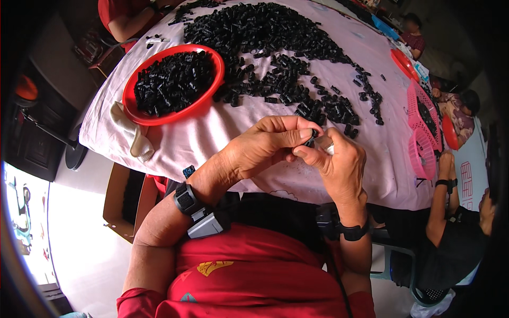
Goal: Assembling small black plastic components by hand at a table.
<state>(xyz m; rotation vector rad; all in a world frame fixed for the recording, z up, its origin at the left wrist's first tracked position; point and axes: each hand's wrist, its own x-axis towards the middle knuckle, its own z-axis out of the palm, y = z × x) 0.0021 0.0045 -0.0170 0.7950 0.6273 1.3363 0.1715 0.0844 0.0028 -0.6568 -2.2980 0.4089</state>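
My left hand (269,140) pinches a small black cylindrical plastic part (312,139) between thumb and forefinger, above the near edge of the table. Close against it, my right hand (342,164) has its thumb and curled fingers at the same part. Something small and whitish shows between the right fingers; what it is cannot be made out. Just beyond my hands, loose black parts (339,108) of the same kind lie scattered on the pink cloth (233,124). A large heap of them (260,29) spreads over the far side.
A red plastic tray (183,117) piled with black parts stands at left, beside a pair of whitish gloves (132,138). Pink baskets (421,153) sit along the right edge. Other people work around the table; a person's hand (446,164) is at right. A cardboard box (114,201) stands below left.
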